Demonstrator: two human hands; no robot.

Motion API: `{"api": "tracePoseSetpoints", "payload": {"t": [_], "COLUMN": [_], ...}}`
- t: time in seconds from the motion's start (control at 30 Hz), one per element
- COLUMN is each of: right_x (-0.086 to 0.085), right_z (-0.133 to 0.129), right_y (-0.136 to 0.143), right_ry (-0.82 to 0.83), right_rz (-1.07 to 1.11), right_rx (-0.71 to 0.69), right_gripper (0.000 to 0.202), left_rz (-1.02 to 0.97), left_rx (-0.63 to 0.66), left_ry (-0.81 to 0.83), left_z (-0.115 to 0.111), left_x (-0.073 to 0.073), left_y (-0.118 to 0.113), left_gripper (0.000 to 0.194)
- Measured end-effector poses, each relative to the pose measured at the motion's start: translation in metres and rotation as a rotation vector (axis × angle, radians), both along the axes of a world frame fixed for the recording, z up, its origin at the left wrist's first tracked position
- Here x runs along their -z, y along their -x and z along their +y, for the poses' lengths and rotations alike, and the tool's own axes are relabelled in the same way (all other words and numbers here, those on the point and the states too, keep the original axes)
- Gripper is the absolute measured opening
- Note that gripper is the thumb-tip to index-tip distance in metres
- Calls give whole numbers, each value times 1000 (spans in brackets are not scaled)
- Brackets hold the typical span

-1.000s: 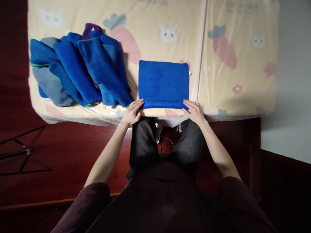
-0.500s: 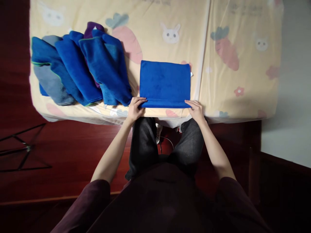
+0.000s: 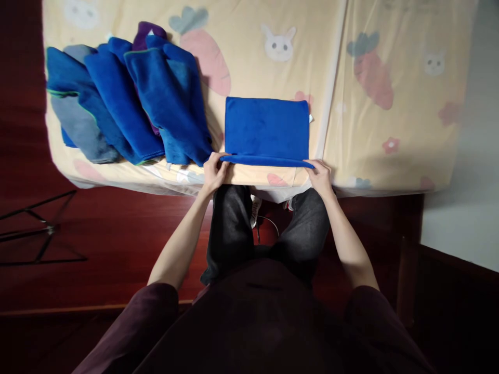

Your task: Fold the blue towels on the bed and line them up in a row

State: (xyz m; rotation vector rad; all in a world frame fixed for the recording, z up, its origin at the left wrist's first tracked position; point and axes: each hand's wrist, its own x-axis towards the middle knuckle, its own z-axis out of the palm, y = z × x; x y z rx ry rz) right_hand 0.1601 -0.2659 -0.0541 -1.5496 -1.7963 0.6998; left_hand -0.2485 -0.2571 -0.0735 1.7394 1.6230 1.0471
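Observation:
A blue towel [image 3: 267,127] lies spread as a rectangle on the bed in front of me, with a small white tag at its right edge. Its near edge is folded into a narrow strip, raised a little off the sheet. My left hand [image 3: 214,170] pinches the left end of that strip between thumb and fingers. At the right end, my right hand [image 3: 320,176] pinches the strip in the same way. Left of the towel lies a heap of rumpled cloths [image 3: 122,98] in blue, grey and purple, close to my left hand.
The bed sheet [image 3: 249,67] is pale yellow with carrots, rabbits and flowers, and a white seam [image 3: 331,78] runs across it. A black metal stand [image 3: 49,228] is on the red floor at left. A pale wall [image 3: 463,208] borders the right side.
Both hands have drawn slightly apart and lifted the towel's folded near edge, so the strip looks narrower and stands off the sheet. The view has shifted a little.

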Motion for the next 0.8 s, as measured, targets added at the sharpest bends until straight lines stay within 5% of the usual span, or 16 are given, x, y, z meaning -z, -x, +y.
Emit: {"api": "tracePoseSetpoints", "payload": {"t": [0.17, 0.53, 0.8], "right_x": [7, 5, 3], "right_z": [1, 2, 2], "right_y": [0, 1, 3], "right_ry": [104, 148, 145], "right_rz": [92, 225, 215], "right_rx": [139, 129, 125], "right_gripper": [28, 46, 49], "left_rz": [-131, -147, -105], "left_rx": [-92, -128, -94], "left_ry": [63, 52, 42], "left_z": [-1, -5, -4], "left_x": [6, 11, 2], "left_y": [1, 5, 3], "left_gripper": [45, 44, 49]}}
